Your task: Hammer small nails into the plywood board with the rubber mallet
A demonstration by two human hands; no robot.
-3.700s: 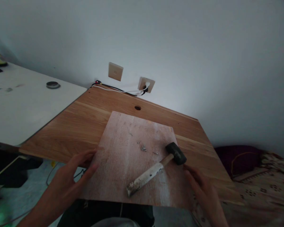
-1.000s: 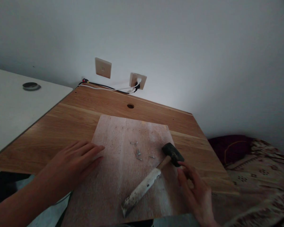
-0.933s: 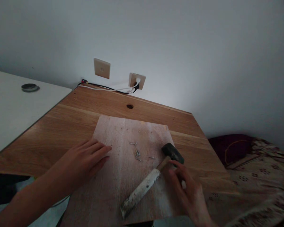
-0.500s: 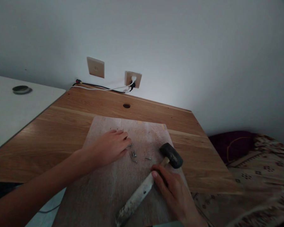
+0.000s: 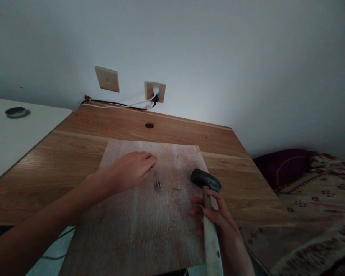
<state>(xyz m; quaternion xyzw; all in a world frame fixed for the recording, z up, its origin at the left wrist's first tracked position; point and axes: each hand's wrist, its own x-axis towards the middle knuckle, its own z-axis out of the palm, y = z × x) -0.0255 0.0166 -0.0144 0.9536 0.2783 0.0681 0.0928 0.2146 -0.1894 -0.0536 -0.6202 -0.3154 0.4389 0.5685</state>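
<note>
A pale, worn wooden board (image 5: 123, 226) lies on the table, with a row of small holes near its far edge. Over the left part of that row is my left hand (image 5: 136, 165), fingers curled together and tips turned down. Whatever it may pinch is hidden from me. Several nails (image 5: 158, 184) lie in a small heap on the board below this hand, and a single nail (image 5: 176, 188) is off to their right. My right hand (image 5: 221, 218) has its fingers around the pale handle of a black-headed mallet (image 5: 205, 179), close under the head, at the board's right side.
The wooden table (image 5: 235, 165) reaches back to the wall and has a round cable hole (image 5: 149, 125). Cables run along its back to a wall socket (image 5: 155, 92). A white surface (image 5: 14, 142) adjoins on the left; patterned cloth (image 5: 307, 207) and a purple cushion (image 5: 281, 166) are on the right.
My right hand has swung the mallet's handle from slanting left to nearly upright in view, with its grip loosened and shifted. My left hand has moved away from the nails toward the holes.
</note>
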